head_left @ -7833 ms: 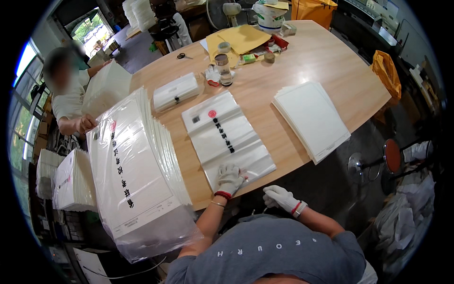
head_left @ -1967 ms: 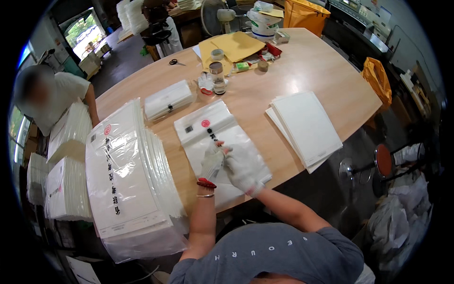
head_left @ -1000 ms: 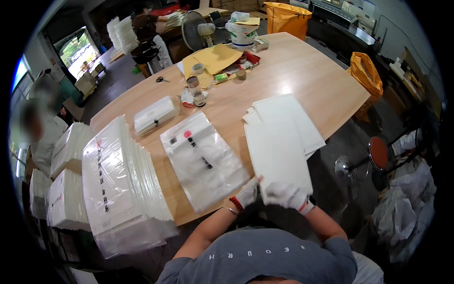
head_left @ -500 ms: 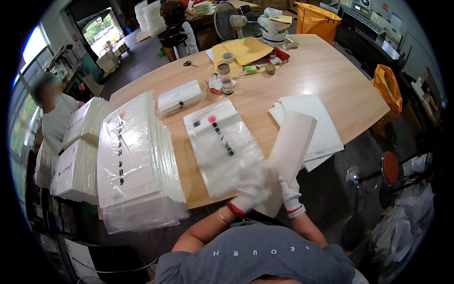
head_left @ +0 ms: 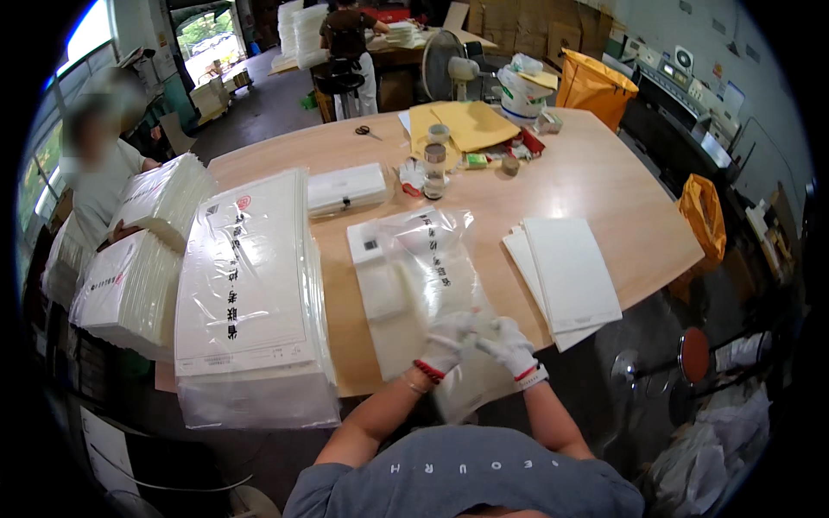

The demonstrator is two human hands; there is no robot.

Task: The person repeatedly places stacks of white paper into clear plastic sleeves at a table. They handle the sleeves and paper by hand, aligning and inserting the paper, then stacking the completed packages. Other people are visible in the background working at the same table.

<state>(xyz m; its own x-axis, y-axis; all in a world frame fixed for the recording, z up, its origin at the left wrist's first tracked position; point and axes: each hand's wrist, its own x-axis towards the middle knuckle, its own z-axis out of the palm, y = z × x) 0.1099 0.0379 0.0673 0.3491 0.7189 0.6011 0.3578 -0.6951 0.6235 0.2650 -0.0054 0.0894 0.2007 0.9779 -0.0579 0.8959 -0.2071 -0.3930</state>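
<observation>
A clear plastic bag (head_left: 432,259) with dark print curves up from the near middle of the table (head_left: 484,224). Its near end hangs past the table edge. My left hand (head_left: 449,339), in a white glove, is closed on the bag near that end. Beside it my right hand (head_left: 511,345), gloved too, has its fingers curled in against the plastic; its fingertips are partly hidden. More flat bags (head_left: 370,281) lie underneath on the left. A few white boards or sheets (head_left: 574,276) rest to the right of my hands.
A tall stack of filled bags (head_left: 250,285) stands at left, with further stacks (head_left: 129,285) beyond, touched by another person (head_left: 95,190). Farther back are a white bundle (head_left: 345,188), a glass jar (head_left: 434,173), scissors (head_left: 367,132) and yellow envelopes (head_left: 471,123). A stool (head_left: 693,354) stands right.
The curled white sheet no longer shows in my right hand. My right hand has come left beside my left hand, and the top bag has been lifted and shifted. The view has tilted.
</observation>
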